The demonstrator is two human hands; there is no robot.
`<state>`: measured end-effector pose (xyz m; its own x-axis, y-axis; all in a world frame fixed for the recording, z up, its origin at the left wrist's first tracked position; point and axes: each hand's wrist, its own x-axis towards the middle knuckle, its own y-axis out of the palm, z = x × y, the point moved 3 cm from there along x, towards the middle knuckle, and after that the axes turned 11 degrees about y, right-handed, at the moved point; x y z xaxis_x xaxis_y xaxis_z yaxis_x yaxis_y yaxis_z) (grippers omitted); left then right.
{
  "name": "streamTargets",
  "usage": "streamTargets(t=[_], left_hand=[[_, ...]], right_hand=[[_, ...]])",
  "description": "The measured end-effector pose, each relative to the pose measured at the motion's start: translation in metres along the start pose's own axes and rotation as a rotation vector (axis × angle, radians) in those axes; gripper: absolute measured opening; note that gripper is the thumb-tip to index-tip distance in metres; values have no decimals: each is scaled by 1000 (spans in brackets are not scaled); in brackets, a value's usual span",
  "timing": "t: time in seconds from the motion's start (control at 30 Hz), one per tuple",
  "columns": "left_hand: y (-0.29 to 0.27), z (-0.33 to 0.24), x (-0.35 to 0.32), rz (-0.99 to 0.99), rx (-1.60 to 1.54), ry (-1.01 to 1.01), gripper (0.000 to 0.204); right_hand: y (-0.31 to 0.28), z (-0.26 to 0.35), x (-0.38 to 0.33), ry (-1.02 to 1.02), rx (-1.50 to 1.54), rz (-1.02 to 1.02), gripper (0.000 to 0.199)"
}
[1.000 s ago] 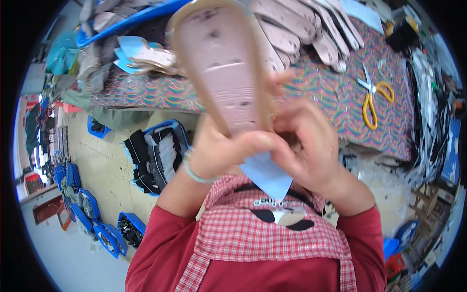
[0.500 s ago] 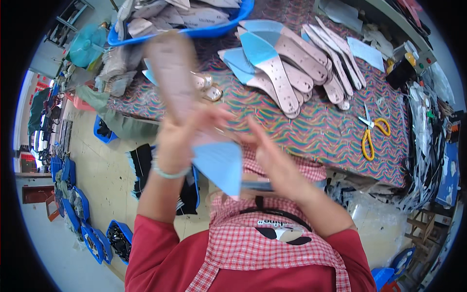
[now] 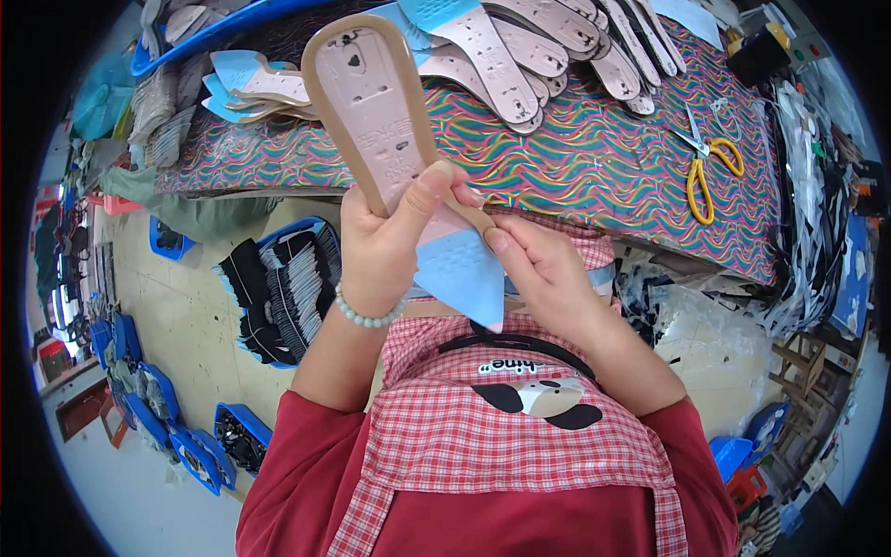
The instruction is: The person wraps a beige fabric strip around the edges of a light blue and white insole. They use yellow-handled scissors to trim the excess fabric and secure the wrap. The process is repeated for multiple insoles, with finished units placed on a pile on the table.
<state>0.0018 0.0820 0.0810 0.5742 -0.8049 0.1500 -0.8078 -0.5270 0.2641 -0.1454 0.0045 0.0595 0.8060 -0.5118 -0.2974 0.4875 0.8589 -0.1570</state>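
A shoe insole (image 3: 371, 102), pale pink with a tan rim and a blue pointed toe, hangs tilted in front of me, its toe toward my apron. My left hand (image 3: 385, 232) is closed around its narrow middle, thumb across the pink face. With thumb and fingers, my right hand (image 3: 548, 265) pinches the insole's right edge just above the blue part; the fingers beneath are partly hidden. Beyond, on the table, lies a small pile of similar tan-rimmed insoles (image 3: 255, 85). Farther right is a larger heap of pink-and-blue insoles (image 3: 487, 65).
The table has a wavy multicoloured cloth (image 3: 594, 172). Yellow-handled scissors (image 3: 701, 167) lie open on its right side. A blue basin (image 3: 223, 35) stands at the far left. Below the table edge, a blue bin (image 3: 325, 227) holds rows of dark and grey pieces.
My right hand's fingers, spread beside the insole before, are now closed on its edge. The insole was blurred by motion and is now sharp. Table things appear higher in the picture.
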Motion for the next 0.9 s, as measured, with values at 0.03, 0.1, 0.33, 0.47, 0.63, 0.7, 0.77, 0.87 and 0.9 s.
streamTargets(t=[0.03,0.1,0.33,0.47,0.63,0.7,0.77,0.87,0.9], left_hand=[[1,1,0,15,-20,-14,25],[9,2,-3,103,25,-78,23],[3,2,6,260,336,65,18],[-8,2,11,353,220,-78,30],[-2,29,11,549,-23,-127,45],[-24,42,11,396,-75,-422,34],[-23,25,16,480,-43,-539,39],[-27,25,12,382,-149,-577,43],[-28,22,12,284,-231,-564,42]], right_hand=[[-6,0,4,33,-56,99,25],[-13,-2,13,37,-38,158,28],[-13,6,27,-236,-245,-6,27],[-8,8,23,-151,-170,114,25],[2,-2,17,-186,-63,-151,26],[2,-15,7,-114,-127,-108,29],[-8,-36,-1,-157,-254,15,29],[-90,-56,10,-380,-414,-68,35],[-131,-51,12,-147,-239,-258,39]])
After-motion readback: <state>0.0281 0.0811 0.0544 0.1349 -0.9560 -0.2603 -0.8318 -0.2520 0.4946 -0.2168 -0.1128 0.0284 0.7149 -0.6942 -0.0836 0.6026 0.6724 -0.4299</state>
